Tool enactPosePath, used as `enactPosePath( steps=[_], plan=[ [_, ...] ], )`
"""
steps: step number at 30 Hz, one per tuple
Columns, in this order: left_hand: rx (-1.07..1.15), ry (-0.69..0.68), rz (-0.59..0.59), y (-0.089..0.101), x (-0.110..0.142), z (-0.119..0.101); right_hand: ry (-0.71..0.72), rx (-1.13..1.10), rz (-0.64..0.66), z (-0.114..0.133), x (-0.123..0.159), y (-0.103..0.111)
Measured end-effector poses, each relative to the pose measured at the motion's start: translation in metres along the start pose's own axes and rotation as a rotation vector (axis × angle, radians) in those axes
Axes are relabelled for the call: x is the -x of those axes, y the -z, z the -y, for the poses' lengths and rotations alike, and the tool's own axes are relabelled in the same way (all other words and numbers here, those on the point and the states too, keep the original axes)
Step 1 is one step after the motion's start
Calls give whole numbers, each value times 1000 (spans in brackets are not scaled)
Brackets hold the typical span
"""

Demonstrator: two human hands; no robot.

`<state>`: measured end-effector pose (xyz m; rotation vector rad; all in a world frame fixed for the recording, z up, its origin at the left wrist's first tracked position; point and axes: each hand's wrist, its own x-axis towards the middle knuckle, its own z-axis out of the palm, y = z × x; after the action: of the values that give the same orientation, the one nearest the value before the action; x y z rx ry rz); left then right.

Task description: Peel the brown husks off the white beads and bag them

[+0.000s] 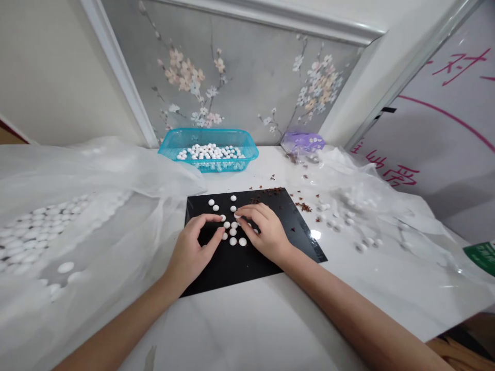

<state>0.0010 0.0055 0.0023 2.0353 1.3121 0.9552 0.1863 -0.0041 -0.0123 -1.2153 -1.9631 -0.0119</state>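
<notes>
Several small white balls point(233, 232) lie loosely grouped on a black mat point(224, 273). My left hand point(191, 247) rests at the group's left side, thumb and forefinger apart, each fingertip close to or touching a ball. From the right, my right hand point(265, 232) reaches in with its fingers drawn together. A white ball point(237, 215) shows at its fingertips, partly hidden by them. Two more balls point(215, 208) sit beyond my left forefinger. Small reddish-brown star-shaped pieces point(274, 190) are scattered along the mat's far right edge.
A blue plastic basket point(209, 167) of white balls stands against the wall. Clear plastic sheeting with many balls under it point(50, 221) covers the left. More plastic point(367, 201) and loose brown pieces point(303, 207) lie right, near a purple packet point(305, 140).
</notes>
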Motion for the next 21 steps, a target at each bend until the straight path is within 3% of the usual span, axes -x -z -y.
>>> enactPosePath(
  steps=[5,11,14,17,21],
  plan=[
    [105,8,130,1,3,-4,112,-21,-7,11,3,1],
    [168,39,121,1,0,-4,194,-49,-17,16,3,4],
    [247,69,109,0,0,-3,198,-41,54,12,2,8],
    [267,104,77,0,1,-3,64,51,74,-3,1,17],
    [277,122,73,1,1,-3,-339,317,84,-29,1,27]
  ],
)
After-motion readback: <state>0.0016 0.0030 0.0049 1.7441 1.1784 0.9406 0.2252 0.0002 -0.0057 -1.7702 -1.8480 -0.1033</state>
